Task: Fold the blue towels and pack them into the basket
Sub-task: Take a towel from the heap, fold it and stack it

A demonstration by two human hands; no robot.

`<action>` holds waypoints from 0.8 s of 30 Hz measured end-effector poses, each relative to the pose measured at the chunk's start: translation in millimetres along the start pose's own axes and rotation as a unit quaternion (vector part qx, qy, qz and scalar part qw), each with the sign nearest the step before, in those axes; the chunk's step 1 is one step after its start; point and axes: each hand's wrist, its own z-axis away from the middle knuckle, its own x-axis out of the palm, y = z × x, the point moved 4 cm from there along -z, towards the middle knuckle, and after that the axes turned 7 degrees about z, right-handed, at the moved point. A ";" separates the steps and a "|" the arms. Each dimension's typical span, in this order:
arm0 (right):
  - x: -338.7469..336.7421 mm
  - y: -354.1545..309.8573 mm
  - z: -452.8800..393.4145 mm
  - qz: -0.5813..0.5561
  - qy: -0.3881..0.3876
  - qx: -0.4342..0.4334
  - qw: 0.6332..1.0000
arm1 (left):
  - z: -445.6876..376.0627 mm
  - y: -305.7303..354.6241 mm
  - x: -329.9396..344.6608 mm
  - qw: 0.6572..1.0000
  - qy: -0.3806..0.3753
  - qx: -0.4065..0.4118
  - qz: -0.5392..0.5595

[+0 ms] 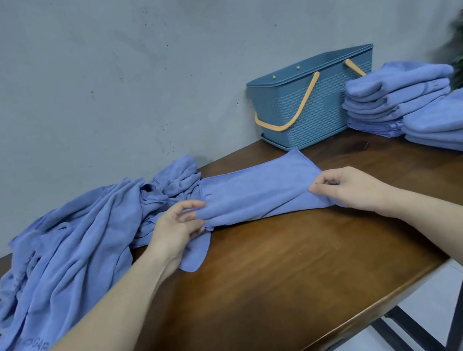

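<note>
While both the left hand (176, 228) and right hand (343, 188) pinch a half-folded blue microfibre towel (257, 192) on the dark wooden worktop (269, 275), its loose seven-o'clock corner could skew the fold.

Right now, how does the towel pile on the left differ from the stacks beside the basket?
The left towel pile is crumpled and unfolded; the right towel stacks are folded flat and layered. The pile sprawls low over the table edge; the stacks stand neat beside the basket. Both are the same blue cloth.
</note>
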 end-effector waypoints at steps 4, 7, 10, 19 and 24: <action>-0.5 -1.1 2.0 -0.020 -0.008 -0.007 1.000 | -0.1 3.9 -6.1 0.995 -0.022 -0.039 0.085; -2.5 -1.9 3.5 -0.023 0.000 -0.016 1.000 | -0.5 6.9 -3.4 0.998 -0.020 -0.032 0.046; -4.4 -4.4 5.8 0.013 0.028 -0.061 0.998 | 7.3 16.2 2.6 0.999 -0.026 0.012 -0.034; -14.4 -4.7 26.4 0.139 0.114 -0.133 0.975 | 22.6 2.0 1.4 0.986 -0.069 0.005 -0.153; -25.4 18.0 34.4 0.111 0.060 0.075 0.989 | 30.4 -1.4 3.8 0.991 -0.046 0.038 -0.117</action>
